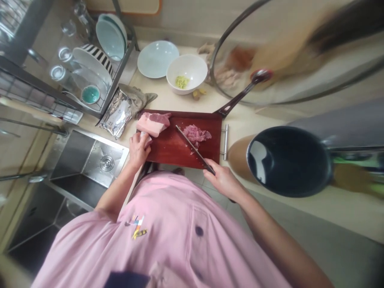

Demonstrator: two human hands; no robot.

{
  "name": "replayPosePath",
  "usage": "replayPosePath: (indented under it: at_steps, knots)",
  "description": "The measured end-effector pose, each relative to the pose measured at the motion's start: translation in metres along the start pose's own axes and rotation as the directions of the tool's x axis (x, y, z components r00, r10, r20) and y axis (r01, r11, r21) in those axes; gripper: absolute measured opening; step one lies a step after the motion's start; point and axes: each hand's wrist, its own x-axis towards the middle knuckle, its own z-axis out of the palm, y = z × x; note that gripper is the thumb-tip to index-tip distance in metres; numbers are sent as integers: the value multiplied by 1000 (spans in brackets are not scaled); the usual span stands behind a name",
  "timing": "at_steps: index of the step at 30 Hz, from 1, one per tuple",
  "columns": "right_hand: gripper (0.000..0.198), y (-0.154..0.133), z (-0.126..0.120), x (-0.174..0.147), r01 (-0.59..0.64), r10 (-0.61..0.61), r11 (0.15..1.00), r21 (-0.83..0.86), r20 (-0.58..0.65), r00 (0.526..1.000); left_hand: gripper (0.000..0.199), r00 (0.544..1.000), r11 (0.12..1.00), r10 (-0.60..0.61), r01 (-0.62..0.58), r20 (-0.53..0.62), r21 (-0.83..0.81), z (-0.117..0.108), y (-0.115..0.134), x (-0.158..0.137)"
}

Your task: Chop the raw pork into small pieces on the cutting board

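My right hand (222,178) grips a kitchen knife (194,147), its blade slanting across the dark red cutting board (165,154). Finely chopped raw meat (196,134) lies in a small heap just beyond the blade. At the board's left edge, my left hand (139,149) has its fingers bent around a small pale pink piece of meat (147,139), partly hidden by the fingers. Right behind that hand rests a larger slab of raw pork (153,124) with a thick pale fat layer.
A white bowl (195,72) with chopped yellow-green bits and a pale blue plate (158,60) stand behind the board. Left are a steel sink (90,160), a silver packet (117,116) and a dish rack (112,86). Right are a dark pot (288,162), a glass lid (288,80) and a spoon (244,92).
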Motion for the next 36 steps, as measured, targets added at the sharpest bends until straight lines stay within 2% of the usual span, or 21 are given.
replayPosePath:
  at_steps: [2,3,4,5,6,7,8,9,10,11,13,14,15,17,20,24,31,36]
  knots:
    - [42,-3,1,-2,-5,5,999,39,-13,1000,48,998,975,-65,61,-11,-213,-10,4,3]
    - [40,-4,2,-3,0,0,997,75,-2,1000,47,991,925,-137,131,8,-358,-14,9,4]
    - [37,-6,4,-4,5,-6,994,113,14,1000,45,974,831,-212,222,78,-510,-16,16,5]
    - [33,-6,6,-4,7,-12,989,146,30,999,41,943,690,-274,328,187,-645,-16,25,7]
    - [30,-7,8,-3,7,-14,985,172,43,999,37,900,527,-290,434,326,-730,-14,35,8]
    - [28,-7,9,-3,2,-12,981,193,51,999,35,854,388,-246,520,458,-761,-9,46,10]
    - [26,-6,10,-2,-8,-3,978,209,52,999,32,828,306,-190,561,527,-770,-3,55,11]
    - [24,-5,10,-1,-20,10,974,224,47,999,28,821,295,-142,568,553,-768,4,63,13]
    - [24,-4,10,-1,-30,22,971,238,39,999,25,836,363,-119,539,536,-760,11,70,14]
    - [24,-4,10,0,-37,30,968,247,29,999,23,874,490,-123,465,470,-737,18,74,15]
    - [24,-3,9,-2,-38,35,967,251,15,999,21,962,772,-126,247,241,-585,27,77,14]
    - [25,-3,9,-3,-37,35,968,247,12,999,21,989,867,-96,139,114,-478,30,76,12]
    - [25,-3,9,-4,-36,34,970,241,13,999,24,999,920,-44,46,12,-390,31,75,9]
    - [27,-4,10,-6,-38,33,972,231,23,999,32,994,948,78,-98,-78,-303,32,72,4]
    - [27,-3,11,-6,-37,31,978,207,34,999,33,977,941,202,-212,-63,-265,34,69,0]
    - [29,-3,9,-7,-39,43,995,96,-38,998,19,974,937,220,-226,-52,-267,40,67,0]
    - [49,-16,9,-17,-40,32,993,-108,-73,997,21,953,931,296,-302,-60,-207,49,67,0]
    - [45,-18,11,-24,-13,-2,975,-221,-69,998,21,963,949,269,-269,-18,-165,54,66,3]
